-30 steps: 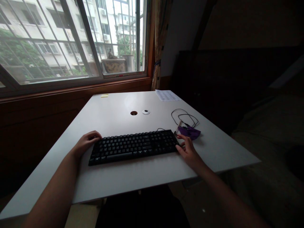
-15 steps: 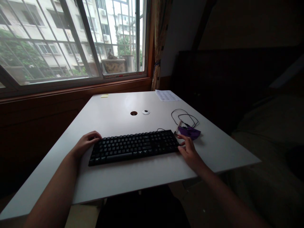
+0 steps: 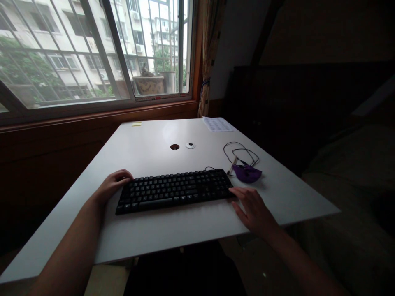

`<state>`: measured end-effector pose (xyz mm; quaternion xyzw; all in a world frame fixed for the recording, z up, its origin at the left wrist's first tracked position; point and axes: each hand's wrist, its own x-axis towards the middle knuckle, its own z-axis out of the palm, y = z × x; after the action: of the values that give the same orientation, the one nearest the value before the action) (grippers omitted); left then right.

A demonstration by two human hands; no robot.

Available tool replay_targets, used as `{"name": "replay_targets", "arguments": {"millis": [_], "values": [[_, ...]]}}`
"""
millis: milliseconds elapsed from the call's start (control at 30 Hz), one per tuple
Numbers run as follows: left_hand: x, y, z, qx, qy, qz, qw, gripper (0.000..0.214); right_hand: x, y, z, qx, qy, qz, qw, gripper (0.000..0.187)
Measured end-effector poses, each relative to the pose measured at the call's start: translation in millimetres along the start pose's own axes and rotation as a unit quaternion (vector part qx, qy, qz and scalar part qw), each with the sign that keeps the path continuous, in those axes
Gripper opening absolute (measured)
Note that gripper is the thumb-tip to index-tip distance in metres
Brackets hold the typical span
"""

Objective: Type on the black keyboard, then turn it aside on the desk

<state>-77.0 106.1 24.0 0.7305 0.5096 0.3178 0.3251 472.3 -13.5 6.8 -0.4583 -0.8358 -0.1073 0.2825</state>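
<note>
The right hand's [image 3: 254, 211] fingers are spreading loosely, their tips reaching the right end of the keyboard [image 3: 175, 191], with the thumb standing apart from them and gripping nothing. The left hand's [image 3: 115, 184] fingers are curling at the keyboard's far left corner; whether they are gripping it cannot be told, as the tips are partly hidden. Between the hands, the black keyboard is lying flat and slightly slanted on the near part of the white table [image 3: 148, 144]. Just beyond its right end, a purple pouch [image 3: 247, 174] is resting near the right hand, and a thin black cable [image 3: 256, 156] is looping on the far side of it. Farther off, a round hole [image 3: 174, 146] is showing in the tabletop, with a small white cap [image 3: 190, 145] sitting just right of it. At the far edge, a yellow note [image 3: 136, 123] is lying on the left and a printed sheet [image 3: 218, 124] on the right.
</note>
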Motion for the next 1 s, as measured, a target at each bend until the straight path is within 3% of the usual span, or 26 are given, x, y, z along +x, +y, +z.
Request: {"name": "replay_targets", "arguments": {"millis": [533, 1000], "values": [[1.6, -3.6, -0.7, 0.013, -0.003, 0.016, 1.0, 0.028, 4.8, -11.4, 0.9, 0.017, -0.055, -0.044, 0.997, 0.049], [0.8, 2.3, 0.7, 0.023, 0.002, 0.01, 1.0, 0.031, 19.7, -16.6, 1.8, 0.003, -0.064, -0.022, 0.998, 0.046]]}}
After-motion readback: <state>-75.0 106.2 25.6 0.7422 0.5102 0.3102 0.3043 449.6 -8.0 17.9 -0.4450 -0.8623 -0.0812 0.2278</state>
